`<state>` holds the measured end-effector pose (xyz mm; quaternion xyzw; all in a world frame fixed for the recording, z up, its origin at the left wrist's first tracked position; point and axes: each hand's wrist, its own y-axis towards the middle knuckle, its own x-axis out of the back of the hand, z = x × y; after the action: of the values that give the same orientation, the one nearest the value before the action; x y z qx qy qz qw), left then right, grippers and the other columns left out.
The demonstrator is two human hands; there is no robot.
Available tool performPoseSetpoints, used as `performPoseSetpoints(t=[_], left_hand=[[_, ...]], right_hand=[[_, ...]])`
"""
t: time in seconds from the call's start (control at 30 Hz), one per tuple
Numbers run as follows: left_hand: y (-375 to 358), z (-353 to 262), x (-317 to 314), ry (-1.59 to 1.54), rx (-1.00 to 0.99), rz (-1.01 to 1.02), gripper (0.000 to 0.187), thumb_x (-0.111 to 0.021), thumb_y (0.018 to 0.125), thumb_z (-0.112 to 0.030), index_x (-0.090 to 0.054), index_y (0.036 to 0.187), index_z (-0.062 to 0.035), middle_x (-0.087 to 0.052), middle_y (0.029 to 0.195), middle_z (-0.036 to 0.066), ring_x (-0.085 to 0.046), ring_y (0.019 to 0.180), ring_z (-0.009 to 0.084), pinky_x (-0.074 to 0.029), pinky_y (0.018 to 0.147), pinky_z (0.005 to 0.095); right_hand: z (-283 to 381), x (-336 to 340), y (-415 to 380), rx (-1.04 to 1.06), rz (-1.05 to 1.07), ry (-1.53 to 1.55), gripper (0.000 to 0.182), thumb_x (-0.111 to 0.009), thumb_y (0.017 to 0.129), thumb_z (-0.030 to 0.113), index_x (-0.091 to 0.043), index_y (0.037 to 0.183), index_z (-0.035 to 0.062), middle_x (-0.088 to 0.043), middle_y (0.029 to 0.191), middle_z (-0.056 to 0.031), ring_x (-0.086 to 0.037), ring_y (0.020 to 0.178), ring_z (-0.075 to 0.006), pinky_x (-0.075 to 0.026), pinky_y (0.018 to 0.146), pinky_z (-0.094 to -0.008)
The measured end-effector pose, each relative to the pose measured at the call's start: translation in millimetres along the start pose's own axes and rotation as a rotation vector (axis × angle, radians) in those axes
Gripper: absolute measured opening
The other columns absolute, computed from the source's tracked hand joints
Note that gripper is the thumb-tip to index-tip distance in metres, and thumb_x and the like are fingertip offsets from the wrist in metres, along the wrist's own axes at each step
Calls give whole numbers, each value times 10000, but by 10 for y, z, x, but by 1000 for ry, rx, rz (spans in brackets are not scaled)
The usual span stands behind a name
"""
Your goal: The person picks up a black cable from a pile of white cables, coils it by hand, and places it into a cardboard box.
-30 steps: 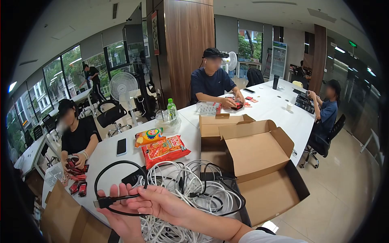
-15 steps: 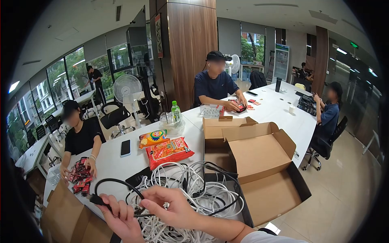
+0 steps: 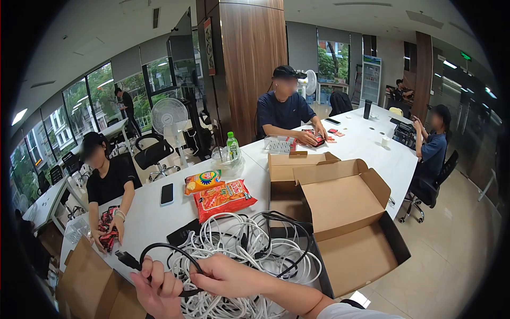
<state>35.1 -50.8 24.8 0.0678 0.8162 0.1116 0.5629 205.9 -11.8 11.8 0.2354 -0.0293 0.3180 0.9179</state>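
Observation:
My left hand [image 3: 158,290] is closed round a black cable [image 3: 169,245] near its connector, which sticks out to the left. The cable arches over to my right hand [image 3: 220,274], whose fingers are wrapped round another part of it. Below and behind both hands spreads a large tangle of white cables [image 3: 287,254] with some black ones among them. A black flat object [image 3: 184,231] lies at the tangle's left edge.
Open cardboard boxes [image 3: 353,252] stand right of the tangle, another [image 3: 87,271] at lower left. Snack bags [image 3: 223,199], a phone [image 3: 167,194] and a bottle [image 3: 232,146] lie beyond. Several people are around; one at left handles red packets [image 3: 109,228].
My right hand has closed round the cable, its fingers no longer spread. The connector in my left hand now sticks out further. The person at left has gathered the red packets closer together.

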Motion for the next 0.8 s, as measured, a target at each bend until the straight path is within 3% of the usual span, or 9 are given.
performPoseSetpoints(t=[0.07, 0.2, 0.3, 0.33, 0.43, 0.53, 0.63, 0.67, 0.8], left_hand=[[-29, 19, 83, 35, -28, 54, 371, -299, 1016, -444, -346, 871, -106, -290, 559, -3, -249, 413, 109, -279, 467, 294], [12, -342, 236, 607, 266, 463, 239, -375, 958, -274, -308, 787, -121, -275, 527, -14, -210, 403, 122, -242, 444, 317], [30, -376, 341, 533, 160, 344, 252, -393, 952, -275, -300, 773, -124, -239, 519, -15, -183, 412, 112, -217, 440, 313], [38, -360, 352, 440, 104, 338, 258, -383, 962, -266, -287, 766, -128, -220, 526, -13, -156, 425, 109, -193, 443, 309], [69, -336, 351, 219, -103, 307, 265, -373, 972, -250, -278, 755, -132, -207, 531, -13, -139, 431, 109, -181, 445, 302], [94, -317, 338, 75, -251, 237, 270, -348, 976, -236, -270, 740, -128, -200, 518, -12, -123, 429, 108, -157, 430, 301], [112, -326, 354, 4, -349, 204, 288, -352, 978, -238, -279, 722, -129, -192, 512, -19, -115, 432, 103, -161, 429, 300], [118, -325, 358, -25, -371, 184, 293, -354, 977, -240, -280, 715, -130, -190, 512, -21, -115, 432, 102, -158, 428, 298], [84, -314, 291, -113, -433, 88, 301, -362, 965, -256, -284, 698, -143, -179, 503, -32, -105, 419, 96, -143, 414, 292]], right_hand=[[-41, 26, 10, 84, 4, -98, 167, -500, 907, 143, -513, 826, -3, -470, 563, -79, -470, 501, -167, -394, 502, -335], [-68, 55, -4, 100, 37, -325, 192, -503, 921, 157, -499, 816, -4, -504, 598, -167, -521, 546, -323, -408, 526, -387], [39, -22, 9, 33, -17, -260, 192, -534, 925, 173, -498, 844, 3, -522, 605, -163, -541, 544, -324, -410, 512, -395], [97, -50, -13, 46, -83, -295, 172, -556, 924, 174, -522, 949, 8, -533, 610, -158, -554, 541, -311, -430, 512, -378], [413, -157, -117, 138, -381, -346, 168, -578, 897, 143, -525, 962, -3, -575, 674, -218, -599, 650, -388, -466, 560, -423], [380, -234, -281, 299, -168, -243, 244, -574, 914, 218, -547, 990, -12, -572, 679, -238, -603, 673, -405, -479, 579, -443], [264, -193, -302, 138, 369, -487, 376, -573, 914, 319, -555, 1005, -46, -573, 676, -256, -601, 681, -429, -486, 602, -470], [240, -185, -275, 14, 361, -413, 472, -569, 903, 401, -547, 957, -68, -583, 679, -266, -599, 683, -454, -485, 616, -491], [269, -74, -155, -113, -43, -659, 402, -619, 884, 286, -561, 1078, -61, -627, 778, -257, -635, 747, -396, -508, 647, -432]])
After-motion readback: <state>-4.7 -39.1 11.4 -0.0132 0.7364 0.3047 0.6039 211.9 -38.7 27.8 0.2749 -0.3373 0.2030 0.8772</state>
